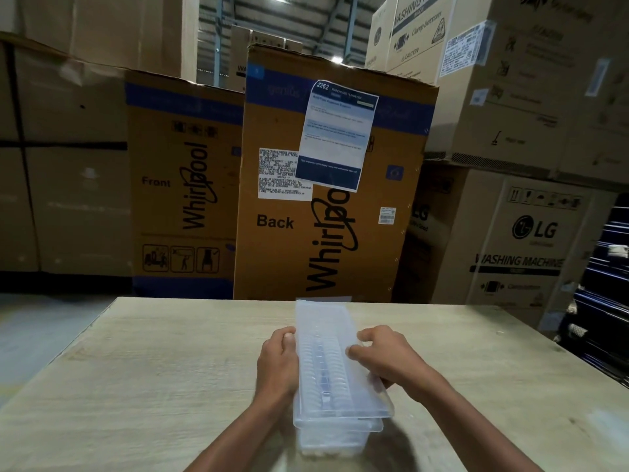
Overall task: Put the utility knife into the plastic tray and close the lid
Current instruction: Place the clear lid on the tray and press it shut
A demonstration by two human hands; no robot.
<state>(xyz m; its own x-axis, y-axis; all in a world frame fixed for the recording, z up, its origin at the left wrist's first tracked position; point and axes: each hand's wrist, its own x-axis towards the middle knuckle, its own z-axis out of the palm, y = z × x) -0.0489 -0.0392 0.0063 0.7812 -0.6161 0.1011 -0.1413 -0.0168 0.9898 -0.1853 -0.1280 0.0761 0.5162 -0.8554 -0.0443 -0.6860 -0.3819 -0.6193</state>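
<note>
With the utility knife (pixel 323 369) apparently already inside the clear plastic tray (pixel 335 434) on the desk (pixel 153 386), the left hand (pixel 277 366) clasps its left side while the right hand (pixel 384 356) pinches the lid (pixel 340 362), which next needs pressing flat.

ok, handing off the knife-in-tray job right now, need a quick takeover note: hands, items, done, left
Left hand: gripping the left long edge of the tray, thumb on the lid.
Right hand: fingers on top of the lid's right edge, pressing.
Clear plastic tray: on the wooden table, lengthwise away from the person. Lid on top, its near right corner overhanging the tray, so not seated.
Utility knife: a faint dark shape seen through the lid, apparently inside.
Done: knife in, lid on.
Left: align and press the lid shut.
</note>
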